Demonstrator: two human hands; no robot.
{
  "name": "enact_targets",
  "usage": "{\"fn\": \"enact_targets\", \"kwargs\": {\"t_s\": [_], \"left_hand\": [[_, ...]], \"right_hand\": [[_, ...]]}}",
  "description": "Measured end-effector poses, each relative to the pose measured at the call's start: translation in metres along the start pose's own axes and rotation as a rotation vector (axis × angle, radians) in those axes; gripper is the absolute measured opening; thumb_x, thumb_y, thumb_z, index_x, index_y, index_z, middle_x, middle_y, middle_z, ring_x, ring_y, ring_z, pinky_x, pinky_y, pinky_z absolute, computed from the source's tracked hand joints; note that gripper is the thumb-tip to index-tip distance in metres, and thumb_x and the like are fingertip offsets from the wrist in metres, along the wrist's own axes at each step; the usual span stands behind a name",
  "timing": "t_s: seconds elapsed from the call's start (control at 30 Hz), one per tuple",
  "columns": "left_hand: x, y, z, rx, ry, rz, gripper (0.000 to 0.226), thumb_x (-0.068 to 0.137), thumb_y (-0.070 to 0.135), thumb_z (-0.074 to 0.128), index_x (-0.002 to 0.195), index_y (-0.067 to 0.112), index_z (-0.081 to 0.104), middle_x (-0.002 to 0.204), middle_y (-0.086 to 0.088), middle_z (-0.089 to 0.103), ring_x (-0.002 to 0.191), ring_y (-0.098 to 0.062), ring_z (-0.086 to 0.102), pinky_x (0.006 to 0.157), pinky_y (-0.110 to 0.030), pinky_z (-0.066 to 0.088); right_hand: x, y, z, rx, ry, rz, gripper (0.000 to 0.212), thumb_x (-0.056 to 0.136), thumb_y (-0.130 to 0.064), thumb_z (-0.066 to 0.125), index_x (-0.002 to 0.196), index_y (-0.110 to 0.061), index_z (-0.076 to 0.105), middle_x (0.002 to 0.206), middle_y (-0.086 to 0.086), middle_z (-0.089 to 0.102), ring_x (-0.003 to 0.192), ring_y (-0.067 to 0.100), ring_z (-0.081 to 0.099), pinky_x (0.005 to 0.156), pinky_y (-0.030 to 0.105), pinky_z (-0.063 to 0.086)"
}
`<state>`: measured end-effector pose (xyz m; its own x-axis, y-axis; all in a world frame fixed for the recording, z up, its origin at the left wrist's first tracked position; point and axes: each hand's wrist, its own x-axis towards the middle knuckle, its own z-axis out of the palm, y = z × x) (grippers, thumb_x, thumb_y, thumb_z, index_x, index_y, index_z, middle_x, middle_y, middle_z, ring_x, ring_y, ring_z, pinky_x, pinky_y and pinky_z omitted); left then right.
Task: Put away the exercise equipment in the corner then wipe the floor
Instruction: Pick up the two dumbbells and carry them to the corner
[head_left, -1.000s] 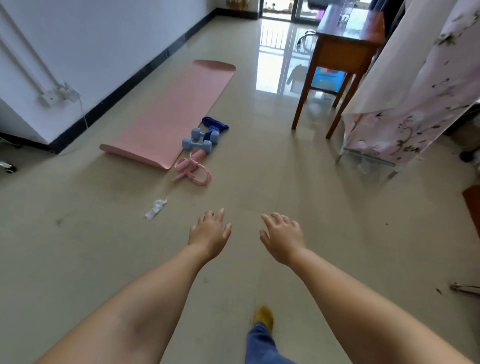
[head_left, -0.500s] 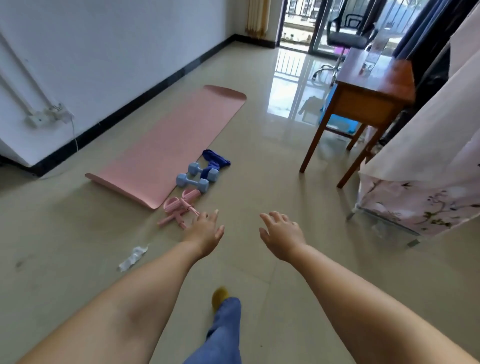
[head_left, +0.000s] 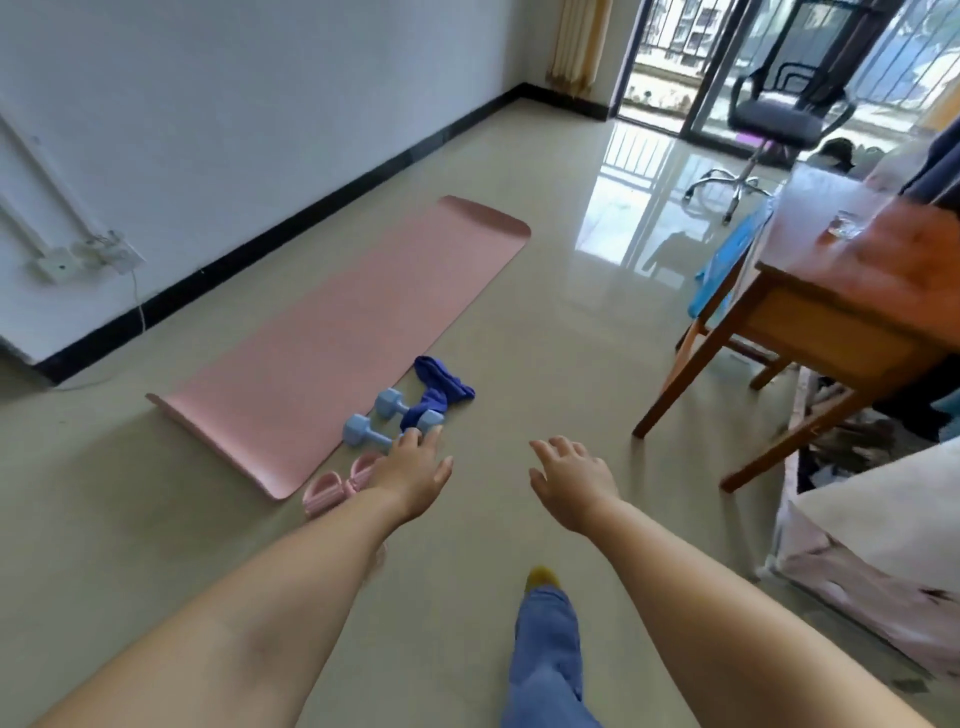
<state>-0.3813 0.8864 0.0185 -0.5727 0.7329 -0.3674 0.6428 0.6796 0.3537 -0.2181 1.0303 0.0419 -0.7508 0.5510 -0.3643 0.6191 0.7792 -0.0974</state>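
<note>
A pink exercise mat (head_left: 332, 338) lies flat on the tiled floor along the left wall. At its near right corner lie two light blue dumbbells (head_left: 366, 434), a dark blue cloth (head_left: 441, 387) and a pink pedal puller (head_left: 332, 486), partly hidden by my left forearm. My left hand (head_left: 415, 470) hovers with relaxed fingers in front of the dumbbells and holds nothing. My right hand (head_left: 569, 480) is stretched out beside it, fingers spread, empty.
A wooden table (head_left: 831, 312) with a glass (head_left: 844, 226) stands at the right, a blue item under it. A floral-covered piece (head_left: 872, 561) is at the near right. An office chair (head_left: 774, 117) stands by the balcony door. A wall socket (head_left: 111, 249) has a hanging cable.
I have walked closer to the mat and the equipment, and the view has lifted toward the balcony. Both hands stay outstretched and empty. The white scrap on the floor has left the view.
</note>
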Motion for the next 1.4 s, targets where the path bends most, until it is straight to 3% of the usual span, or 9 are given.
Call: {"fn": "enact_targets", "kwargs": {"t_s": [0.33,0.57,0.87,1.0,1.13,1.27,1.33,1.4], "left_hand": [[0.15,0.022,-0.033,-0.227,0.118,-0.332,0.054,0.096,0.045,0.031,0.144,0.022,0.024,0.141,-0.011,0.037,0.121,-0.033,0.046,0.092,-0.044,0.044],[0.211,-0.031,-0.034,-0.338,0.12,-0.576,0.055,0.097,0.04,0.036,0.147,0.02,0.024,0.144,-0.012,0.034,0.133,-0.029,0.034,0.102,-0.04,0.036],[0.311,-0.078,-0.021,-0.482,0.025,-0.71,0.051,0.097,0.038,0.038,0.143,0.017,0.03,0.142,-0.011,0.037,0.131,-0.031,0.036,0.102,-0.043,0.037],[0.374,-0.108,0.032,-0.527,-0.004,-0.765,0.049,0.098,0.039,0.035,0.142,0.019,0.031,0.14,-0.009,0.04,0.13,-0.028,0.039,0.105,-0.042,0.031],[0.448,-0.173,0.137,-0.696,0.003,-0.851,0.052,0.099,0.037,0.037,0.146,0.018,0.027,0.146,-0.012,0.035,0.131,-0.029,0.039,0.102,-0.042,0.039],[0.521,-0.244,0.243,-0.751,0.05,-0.932,0.051,0.099,0.033,0.038,0.144,0.013,0.029,0.145,-0.016,0.037,0.128,-0.032,0.041,0.103,-0.042,0.037],[0.554,-0.274,0.284,-0.707,0.073,-0.955,0.052,0.099,0.031,0.04,0.145,0.011,0.028,0.143,-0.018,0.039,0.128,-0.033,0.04,0.101,-0.04,0.036],[0.582,-0.301,0.322,-0.637,0.132,-1.024,0.055,0.097,0.03,0.043,0.145,0.009,0.025,0.141,-0.019,0.039,0.127,-0.035,0.04,0.098,-0.041,0.035]], "right_hand": [[0.225,0.042,-0.086,-0.17,-0.083,-0.337,0.05,0.101,-0.038,0.029,0.148,-0.025,0.021,0.15,0.005,0.03,0.134,0.026,0.034,0.106,0.041,0.035],[0.342,-0.02,-0.081,-0.213,-0.197,-0.558,0.05,0.1,-0.034,0.031,0.148,-0.024,0.022,0.148,0.004,0.03,0.132,0.026,0.034,0.104,0.04,0.033],[0.467,-0.05,-0.059,-0.194,-0.349,-0.585,0.045,0.101,-0.035,0.031,0.145,-0.026,0.025,0.146,0.003,0.033,0.128,0.026,0.038,0.092,0.038,0.041],[0.549,-0.071,0.01,-0.187,-0.419,-0.598,0.043,0.101,-0.034,0.03,0.142,-0.021,0.031,0.143,0.003,0.038,0.125,0.025,0.041,0.091,0.038,0.045],[0.642,-0.092,0.128,-0.083,-0.503,-0.572,0.04,0.102,-0.025,0.033,0.14,-0.015,0.038,0.138,0.005,0.042,0.124,0.024,0.043,0.089,0.035,0.042],[0.726,-0.104,0.25,0.058,-0.499,-0.498,0.027,0.1,-0.021,0.034,0.119,-0.012,0.051,0.117,0.008,0.051,0.111,0.027,0.048,0.086,0.032,0.037],[0.76,-0.104,0.309,0.019,-0.511,-0.547,0.036,0.1,-0.025,0.038,0.131,-0.009,0.048,0.129,0.01,0.051,0.118,0.028,0.048,0.091,0.034,0.038],[0.785,-0.102,0.362,-0.061,-0.541,-0.601,0.044,0.1,-0.031,0.041,0.141,-0.015,0.04,0.14,0.007,0.043,0.124,0.026,0.045,0.087,0.032,0.038]]}}
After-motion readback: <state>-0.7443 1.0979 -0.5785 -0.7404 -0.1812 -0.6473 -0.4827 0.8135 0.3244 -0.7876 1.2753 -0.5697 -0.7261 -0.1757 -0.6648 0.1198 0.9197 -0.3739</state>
